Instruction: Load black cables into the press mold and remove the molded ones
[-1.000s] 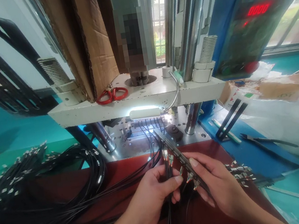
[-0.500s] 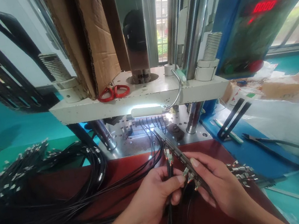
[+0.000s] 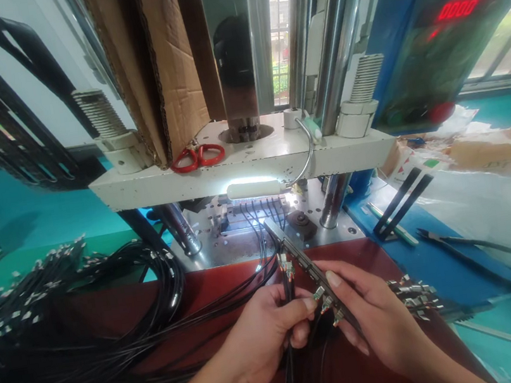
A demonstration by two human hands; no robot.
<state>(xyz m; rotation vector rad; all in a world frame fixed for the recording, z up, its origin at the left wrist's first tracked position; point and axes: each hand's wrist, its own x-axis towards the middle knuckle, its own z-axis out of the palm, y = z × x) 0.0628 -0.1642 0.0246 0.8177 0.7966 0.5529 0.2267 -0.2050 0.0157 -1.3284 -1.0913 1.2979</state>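
My right hand grips a long dark metal bar with slots, which slants up and away to the left. Several small cable connectors sit along the bar's near part, their black cables hanging below. Closed beside it, my left hand holds a bunch of black cables upright, their metal connector ends above the fingers. Its thumb and forefinger pinch one connector at the bar's edge. Whether that connector is seated in the bar, I cannot tell.
Ahead stands a press with a white plate, a lamp and a lit mould with cables. Red scissors lie on the plate. Cable bundles fill the left; nippers and more connectors lie right.
The view has shifted very slightly, so the press sits a little further right. Both hands keep the same grip, and the bar stays nearly where it was.
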